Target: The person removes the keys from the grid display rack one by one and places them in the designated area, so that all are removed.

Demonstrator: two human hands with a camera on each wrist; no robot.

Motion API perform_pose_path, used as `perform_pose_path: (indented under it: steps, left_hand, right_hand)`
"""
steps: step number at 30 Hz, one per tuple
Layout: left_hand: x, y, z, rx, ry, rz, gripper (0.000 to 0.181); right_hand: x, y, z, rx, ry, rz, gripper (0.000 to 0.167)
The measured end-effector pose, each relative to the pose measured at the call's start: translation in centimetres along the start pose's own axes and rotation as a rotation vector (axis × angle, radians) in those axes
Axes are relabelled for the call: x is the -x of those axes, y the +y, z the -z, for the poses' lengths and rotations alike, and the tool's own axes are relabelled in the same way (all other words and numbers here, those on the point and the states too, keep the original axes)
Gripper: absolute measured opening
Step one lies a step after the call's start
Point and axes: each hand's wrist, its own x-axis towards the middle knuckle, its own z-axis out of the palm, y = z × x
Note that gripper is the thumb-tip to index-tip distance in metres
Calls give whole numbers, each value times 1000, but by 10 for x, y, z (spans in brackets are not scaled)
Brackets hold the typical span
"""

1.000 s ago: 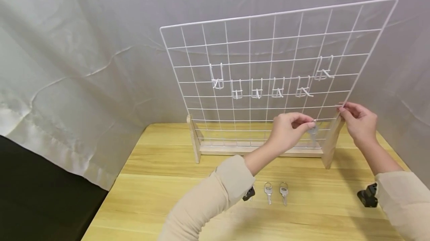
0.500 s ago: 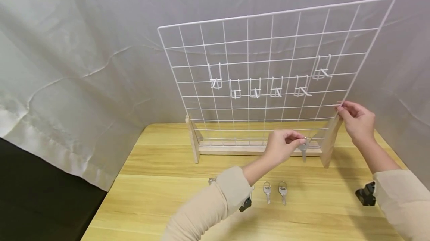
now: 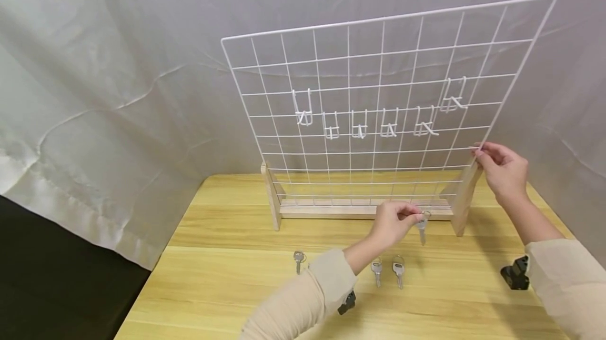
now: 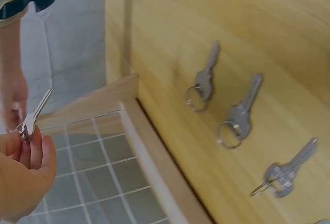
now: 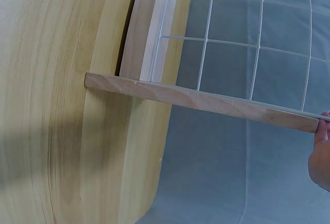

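Observation:
My left hand (image 3: 394,220) pinches a silver key (image 3: 422,230) by its bow end near the ring, low in front of the white wire grid panel (image 3: 350,87). The key's blade points down in the head view. In the left wrist view the fingertips hold that key (image 4: 35,115) against the thumb. With thumb and fingers, my right hand (image 3: 507,171) grips the panel's right edge just above the wooden stand's right upright (image 3: 466,200). Only part of this hand (image 5: 320,157) shows in the right wrist view. Several white hooks (image 3: 389,128) hang on the panel, with nothing on them.
More keys with rings lie on the wooden table (image 3: 213,287): one key (image 3: 299,260) left of the left sleeve, two others, a middle key (image 3: 376,271) and a right key (image 3: 399,271), right of it. Grey cloth (image 3: 142,92) hangs behind. Black camera mounts sit at both wrists.
My left hand has come down and slightly left with the key, away from the panel's right side. A key at the left is now uncovered by the sleeve. My right hand keeps its grip.

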Motion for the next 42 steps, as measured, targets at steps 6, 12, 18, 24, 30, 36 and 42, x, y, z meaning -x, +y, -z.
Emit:
perform_pose_path:
  steps: [6, 12, 18, 24, 30, 36, 42]
  left_hand:
    - [4, -18, -8, 11, 21, 49, 9]
    - [6, -33, -17, 30, 32, 102, 8]
    - [12, -40, -25, 44, 29, 166, 6]
    - [18, -50, -36, 45, 21, 203, 5]
    - [25, -63, -47, 91, 69, 278, 3]
    - [23, -72, -56, 96, 109, 308, 4]
    - [22, -77, -62, 80, 104, 309, 5]
  right_hand:
    - [0, 0, 1, 8, 6, -11, 29]
    - [0, -1, 0, -16, -5, -29, 31]
    - [0, -2, 0, -50, -11, -36, 33]
    - [0, -2, 0, -40, -6, -39, 33]
    - [0, -3, -1, 17, 0, -40, 35]
    - [-1, -3, -1, 48, 7, -26, 36]
    - [-1, -1, 0, 58, 16, -20, 35]
